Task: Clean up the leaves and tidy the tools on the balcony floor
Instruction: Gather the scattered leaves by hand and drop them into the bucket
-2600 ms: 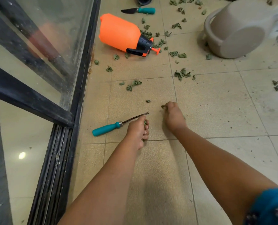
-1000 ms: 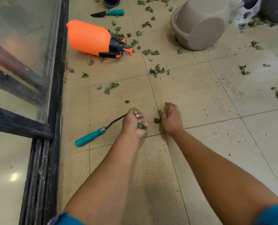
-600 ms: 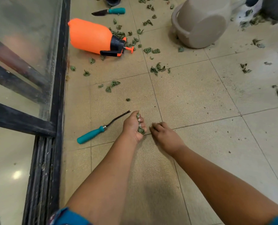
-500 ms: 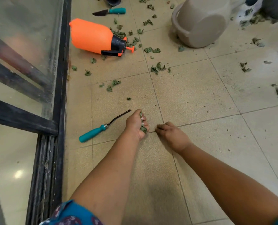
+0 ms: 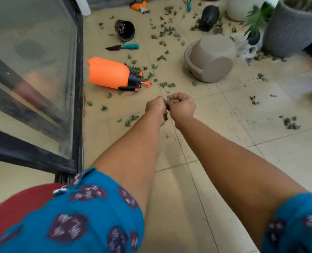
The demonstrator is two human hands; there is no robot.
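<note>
Hands: left hand (image 5: 156,108) and right hand (image 5: 181,106), knuckles together, both clutching dry green leaves (image 5: 165,115).
Nearest litter: small leaf cluster (image 5: 130,119), floor-level, left-hand side.

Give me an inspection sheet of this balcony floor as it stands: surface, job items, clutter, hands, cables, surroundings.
Surface: beige tiled floor, dusty, with dry leaves scattered mostly at the far side.
Job's things: leaf clusters uncollected; orange sprayer lying on its side; teal-handled knife lying flat beyond it; another teal tool at the far edge.
Clutter: beige watering can tipped over; two black nursery pots on their sides.
Hands: left hand and right hand raised together, both gripping gathered leaves.
Cables: nothing seen.
Surroundings: glass door with black frame on the left; grey planter with a plant at far right.
</note>
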